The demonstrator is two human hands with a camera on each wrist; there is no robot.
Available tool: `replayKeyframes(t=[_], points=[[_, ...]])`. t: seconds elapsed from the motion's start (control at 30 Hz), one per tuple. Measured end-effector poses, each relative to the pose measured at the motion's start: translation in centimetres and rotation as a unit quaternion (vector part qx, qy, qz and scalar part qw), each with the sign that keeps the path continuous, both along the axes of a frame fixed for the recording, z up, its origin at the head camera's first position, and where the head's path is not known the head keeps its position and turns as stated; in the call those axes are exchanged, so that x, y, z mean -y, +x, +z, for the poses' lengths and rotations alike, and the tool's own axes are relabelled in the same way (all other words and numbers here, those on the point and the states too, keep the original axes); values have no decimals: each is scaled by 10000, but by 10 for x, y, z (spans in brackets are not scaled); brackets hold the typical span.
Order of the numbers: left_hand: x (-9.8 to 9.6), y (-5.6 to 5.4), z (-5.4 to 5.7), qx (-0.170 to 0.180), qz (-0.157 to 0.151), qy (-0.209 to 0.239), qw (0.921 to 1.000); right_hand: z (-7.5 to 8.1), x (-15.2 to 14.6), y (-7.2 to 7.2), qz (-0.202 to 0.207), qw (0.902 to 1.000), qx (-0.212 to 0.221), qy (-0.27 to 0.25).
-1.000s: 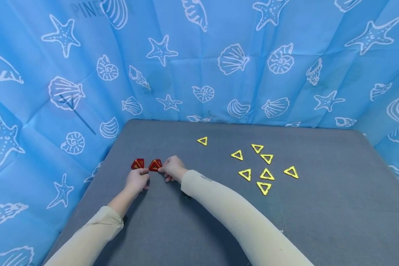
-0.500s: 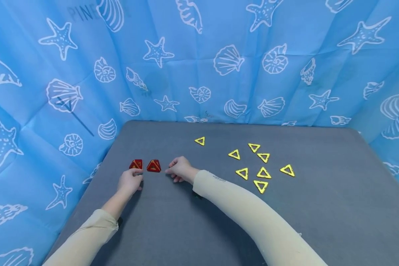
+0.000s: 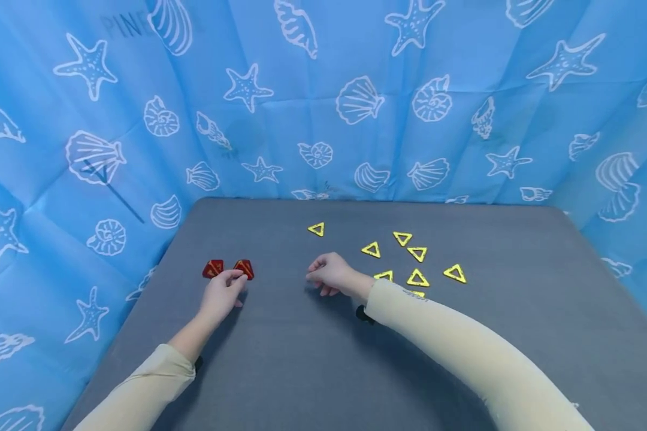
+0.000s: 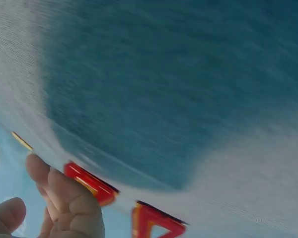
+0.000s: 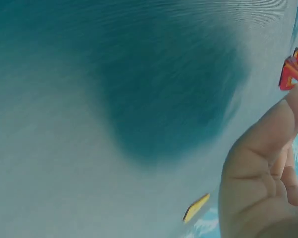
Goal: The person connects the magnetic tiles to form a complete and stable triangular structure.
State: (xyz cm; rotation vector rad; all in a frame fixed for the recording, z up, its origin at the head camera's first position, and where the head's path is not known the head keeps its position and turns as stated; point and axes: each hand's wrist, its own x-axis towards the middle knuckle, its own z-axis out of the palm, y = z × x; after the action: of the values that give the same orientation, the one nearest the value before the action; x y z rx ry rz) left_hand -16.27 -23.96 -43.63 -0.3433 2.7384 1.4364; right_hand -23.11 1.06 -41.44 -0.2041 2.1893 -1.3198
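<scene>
Two small groups of overlapping red triangle tiles lie on the grey table: the left group (image 3: pixel 212 268) and the right group (image 3: pixel 245 267). My left hand (image 3: pixel 221 296) reaches over the table with its fingertips right at the near edge of the right group. In the left wrist view its thumb and fingers stand apart with nothing between them, and red tiles (image 4: pixel 107 196) show just beyond the fingers. My right hand (image 3: pixel 335 276) hovers over the table between the red groups and the yellow triangles, fingers loosely bent and holding nothing. Red tiles (image 5: pixel 289 74) appear beyond its fingertips in the right wrist view.
Several hollow yellow triangle tiles (image 3: pixel 425 283) lie scattered on the right half of the table (image 3: pixel 280 359). One yellow tile (image 3: pixel 323 229) lies apart toward the back. My right sleeve (image 3: pixel 437 323) partly covers the nearest ones. A blue shell-print curtain (image 3: pixel 302 108) encloses the back and sides.
My right hand has let go of the right red group and moved right, toward the yellow tiles. My left hand has shifted from the left red group to the right one.
</scene>
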Motion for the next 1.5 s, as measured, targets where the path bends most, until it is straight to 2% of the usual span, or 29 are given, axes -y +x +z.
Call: replayKeyframes(t=[0.1,0.23,0.37,0.47,0.67,0.93,1.03,1.2,1.5], points=[[-8,-1,-3,-130,-200,8,9997,3,-18,0,41,9999,-55,129],[-19,-4,-7,-115,-757,102,9970,3,-42,1,53,9996,-192,209],[-31,-6,-11,-33,-1482,205,9887,5,-64,3,214,9991,-360,110],[-41,-6,-13,-93,-1881,174,9820,8,-80,3,343,9983,-456,-125],[-54,-7,-14,-198,-2202,-212,9750,13,-106,0,549,9951,-783,-247],[-68,-10,-16,-335,-2534,-213,9665,16,-141,-2,680,9903,-1209,14],[-76,-10,-17,-381,-2645,-308,9631,14,-152,-1,955,9815,-1620,356],[-88,-12,-16,-263,-2857,-576,9562,6,-166,-2,1508,9561,-2267,1079],[-109,-18,-17,-357,-3170,-901,9435,-11,-184,-7,1847,9152,-2907,2094]])
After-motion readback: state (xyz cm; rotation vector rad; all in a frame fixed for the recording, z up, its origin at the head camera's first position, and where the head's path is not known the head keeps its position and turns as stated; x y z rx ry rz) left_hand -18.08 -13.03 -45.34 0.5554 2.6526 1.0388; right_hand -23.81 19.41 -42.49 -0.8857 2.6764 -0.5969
